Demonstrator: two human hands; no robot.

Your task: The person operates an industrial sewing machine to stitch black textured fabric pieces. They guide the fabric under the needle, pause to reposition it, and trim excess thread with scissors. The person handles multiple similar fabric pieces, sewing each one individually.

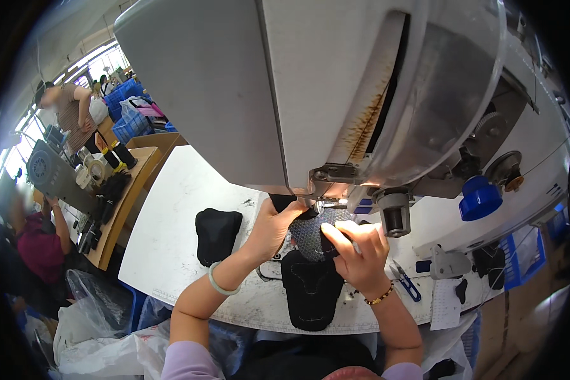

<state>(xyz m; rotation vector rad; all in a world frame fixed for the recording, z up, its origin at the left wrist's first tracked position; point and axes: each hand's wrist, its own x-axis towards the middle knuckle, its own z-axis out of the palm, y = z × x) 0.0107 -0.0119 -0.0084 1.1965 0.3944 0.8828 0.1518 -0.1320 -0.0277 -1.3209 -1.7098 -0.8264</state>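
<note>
At the far left, other people [66, 111] worked at a wooden bench [130, 190] with thread spools. Nearer, a spare black fabric piece [216, 234] lay flat on the white desk [171, 209]. The left hand [269, 228], a pale bangle at its wrist, pressed its fingers down on the black mesh piece [311, 233] right under the needle area of the big grey sewing machine [335, 95]. The right hand [361, 253] was curled closed, pinching the same piece from its right side; a longer black panel [311, 288] trailed from it toward the near edge. Blue-handled snips [406, 284] lay just right of that hand. Both sets of fingers sat very near the needle, so a slip or a sudden feed could likely catch a fingertip, and uneven pressure could skew the seam.
</note>
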